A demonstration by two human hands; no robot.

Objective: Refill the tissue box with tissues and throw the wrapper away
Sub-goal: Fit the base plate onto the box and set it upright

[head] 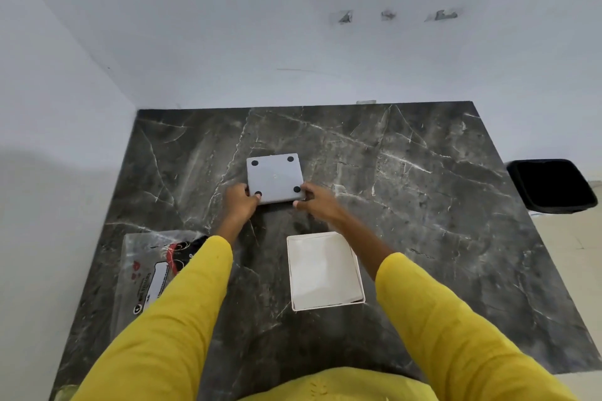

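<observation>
A grey square panel point(275, 177) with a black round foot at each corner lies near the middle of the dark marble table point(407, 172); it looks like the tissue box's base. My left hand point(239, 200) grips its near left corner. At the near right corner, my right hand point(317, 202) holds its edge. Closer to me stands the white open tissue box point(324, 270), showing a pale inside. A clear plastic tissue wrapper point(146, 267) with red and black print lies at the table's left, partly under my left sleeve.
A black bin point(552, 184) stands on the floor past the table's right edge. White walls close the table's far and left sides. My yellow sleeves cover the near part of the table.
</observation>
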